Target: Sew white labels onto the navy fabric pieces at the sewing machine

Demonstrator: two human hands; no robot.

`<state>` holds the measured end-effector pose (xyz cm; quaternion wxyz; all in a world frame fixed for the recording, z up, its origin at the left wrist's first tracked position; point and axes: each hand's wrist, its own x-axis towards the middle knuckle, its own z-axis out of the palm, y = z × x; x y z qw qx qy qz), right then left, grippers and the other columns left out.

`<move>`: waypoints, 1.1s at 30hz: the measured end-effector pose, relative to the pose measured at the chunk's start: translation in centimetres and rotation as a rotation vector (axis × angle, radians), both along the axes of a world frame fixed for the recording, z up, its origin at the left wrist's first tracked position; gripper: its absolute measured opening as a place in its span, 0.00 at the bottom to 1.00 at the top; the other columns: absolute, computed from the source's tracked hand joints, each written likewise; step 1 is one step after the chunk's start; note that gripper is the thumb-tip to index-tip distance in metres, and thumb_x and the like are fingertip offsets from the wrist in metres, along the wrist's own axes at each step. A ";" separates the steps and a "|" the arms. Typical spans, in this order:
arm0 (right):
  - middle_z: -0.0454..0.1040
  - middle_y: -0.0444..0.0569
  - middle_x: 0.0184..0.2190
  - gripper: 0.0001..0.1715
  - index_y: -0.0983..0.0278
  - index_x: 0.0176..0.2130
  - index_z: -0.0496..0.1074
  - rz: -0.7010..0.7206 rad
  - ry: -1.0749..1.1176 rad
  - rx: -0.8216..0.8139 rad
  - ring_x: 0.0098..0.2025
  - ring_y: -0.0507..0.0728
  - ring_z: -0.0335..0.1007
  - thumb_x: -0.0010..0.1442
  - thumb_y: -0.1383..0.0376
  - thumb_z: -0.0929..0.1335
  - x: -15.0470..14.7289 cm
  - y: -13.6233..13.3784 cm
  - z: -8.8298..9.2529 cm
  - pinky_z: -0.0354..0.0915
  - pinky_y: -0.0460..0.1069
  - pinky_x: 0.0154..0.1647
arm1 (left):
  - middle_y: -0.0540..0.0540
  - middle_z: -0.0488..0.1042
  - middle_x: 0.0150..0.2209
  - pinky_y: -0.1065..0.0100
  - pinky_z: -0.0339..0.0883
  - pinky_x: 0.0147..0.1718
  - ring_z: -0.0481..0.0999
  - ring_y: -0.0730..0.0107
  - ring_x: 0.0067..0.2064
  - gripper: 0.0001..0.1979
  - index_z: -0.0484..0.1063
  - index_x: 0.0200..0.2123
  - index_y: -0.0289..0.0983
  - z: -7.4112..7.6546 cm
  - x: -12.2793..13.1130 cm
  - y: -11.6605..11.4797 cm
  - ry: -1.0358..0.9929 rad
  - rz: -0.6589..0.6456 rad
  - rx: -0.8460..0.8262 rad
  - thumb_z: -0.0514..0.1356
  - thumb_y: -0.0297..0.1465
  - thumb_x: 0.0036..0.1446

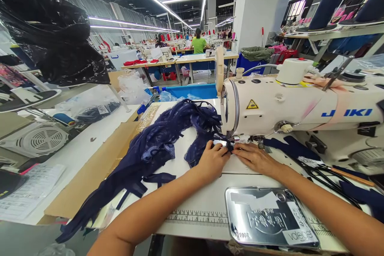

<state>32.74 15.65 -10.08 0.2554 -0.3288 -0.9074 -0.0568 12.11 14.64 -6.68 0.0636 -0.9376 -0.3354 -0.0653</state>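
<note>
A cream sewing machine [300, 108] stands on the white table [204, 204]. A long heap of navy lace fabric [156, 148] trails from the needle area toward the lower left. My left hand [213, 160] lies with its fingers curled and pressed on the fabric just left of the presser foot [229, 142]. My right hand [255, 158] rests flat with its fingers stretched out toward the same spot from the right. The fingertips of both hands nearly meet at the needle.
A metal tin [270, 216] sits at the table's front edge over a printed ruler [198, 220]. Black scissors [327, 174] lie to the right. A cardboard sheet [96, 172], a black plastic bag [51, 28] and a person in a green top [198, 42] are beyond.
</note>
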 end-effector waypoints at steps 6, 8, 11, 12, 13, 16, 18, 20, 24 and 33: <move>0.73 0.54 0.41 0.20 0.63 0.44 0.72 -0.020 -0.050 -0.001 0.40 0.58 0.70 0.62 0.68 0.55 -0.3 -0.5 0.9 0.71 0.51 0.36 | 0.42 0.67 0.53 0.38 0.42 0.55 0.59 0.52 0.56 0.19 0.64 0.52 0.36 0.3 -0.5 -0.8 0.058 0.027 0.003 0.53 0.25 0.56; 0.73 0.54 0.40 0.20 0.63 0.44 0.72 -0.029 -0.042 0.001 0.39 0.58 0.70 0.62 0.68 0.55 -0.5 -0.7 1.0 0.71 0.51 0.34 | 0.42 0.66 0.54 0.36 0.40 0.55 0.58 0.52 0.58 0.20 0.63 0.53 0.38 0.5 -1.1 -0.4 0.054 -0.008 -0.032 0.55 0.27 0.55; 0.72 0.55 0.39 0.20 0.64 0.43 0.72 -0.032 -0.034 0.033 0.38 0.58 0.70 0.62 0.68 0.55 -0.7 -0.9 1.0 0.70 0.53 0.36 | 0.44 0.66 0.54 0.37 0.37 0.56 0.57 0.55 0.59 0.19 0.63 0.53 0.41 0.5 -1.9 0.5 0.023 -0.043 -0.066 0.52 0.26 0.58; 0.72 0.55 0.39 0.20 0.64 0.42 0.72 -0.034 -0.036 0.042 0.38 0.58 0.70 0.62 0.68 0.54 -0.8 -0.9 1.0 0.70 0.53 0.37 | 0.45 0.67 0.54 0.38 0.36 0.56 0.56 0.56 0.59 0.18 0.63 0.52 0.42 0.5 -2.0 0.7 0.010 -0.050 -0.074 0.50 0.25 0.59; 0.72 0.55 0.39 0.20 0.64 0.42 0.72 -0.041 -0.040 0.044 0.37 0.57 0.70 0.62 0.68 0.54 -0.8 -1.0 1.0 0.70 0.53 0.38 | 0.45 0.67 0.54 0.39 0.35 0.57 0.55 0.57 0.60 0.18 0.64 0.52 0.42 0.5 -2.2 0.9 0.000 -0.056 -0.078 0.49 0.25 0.59; 0.71 0.56 0.39 0.19 0.65 0.41 0.72 -0.052 -0.054 0.034 0.37 0.58 0.70 0.62 0.68 0.55 -0.9 -1.1 1.2 0.70 0.53 0.37 | 0.45 0.67 0.53 0.39 0.35 0.57 0.55 0.57 0.60 0.19 0.64 0.52 0.43 0.5 -2.3 1.3 -0.008 -0.073 -0.084 0.49 0.24 0.59; 0.71 0.56 0.38 0.19 0.65 0.41 0.71 -0.050 -0.060 0.029 0.38 0.58 0.70 0.62 0.67 0.55 -1.0 -1.1 1.2 0.70 0.53 0.37 | 0.46 0.68 0.53 0.40 0.35 0.57 0.55 0.58 0.60 0.19 0.64 0.52 0.43 0.5 -2.2 1.5 -0.011 -0.076 -0.090 0.49 0.23 0.59; 0.71 0.55 0.38 0.18 0.65 0.41 0.71 -0.048 -0.064 0.031 0.39 0.58 0.69 0.62 0.67 0.55 -1.0 -1.1 1.3 0.70 0.53 0.38 | 0.46 0.68 0.53 0.39 0.35 0.57 0.56 0.57 0.60 0.20 0.64 0.52 0.42 0.6 -2.2 1.5 -0.018 -0.078 -0.104 0.49 0.23 0.58; 0.72 0.55 0.39 0.17 0.65 0.40 0.72 -0.059 -0.074 0.040 0.39 0.59 0.70 0.62 0.68 0.56 -1.1 -1.1 1.2 0.69 0.54 0.40 | 0.47 0.67 0.54 0.38 0.35 0.56 0.56 0.56 0.60 0.21 0.64 0.52 0.42 0.5 -2.2 1.6 -0.033 -0.073 -0.122 0.50 0.21 0.57; 0.72 0.59 0.46 0.19 0.67 0.46 0.71 -0.152 -0.070 0.018 0.41 0.61 0.72 0.60 0.66 0.57 -1.1 -0.9 0.5 0.71 0.57 0.37 | 0.46 0.67 0.54 0.38 0.38 0.56 0.56 0.56 0.60 0.22 0.64 0.52 0.43 0.2 -2.3 2.4 -0.033 -0.073 -0.106 0.52 0.21 0.55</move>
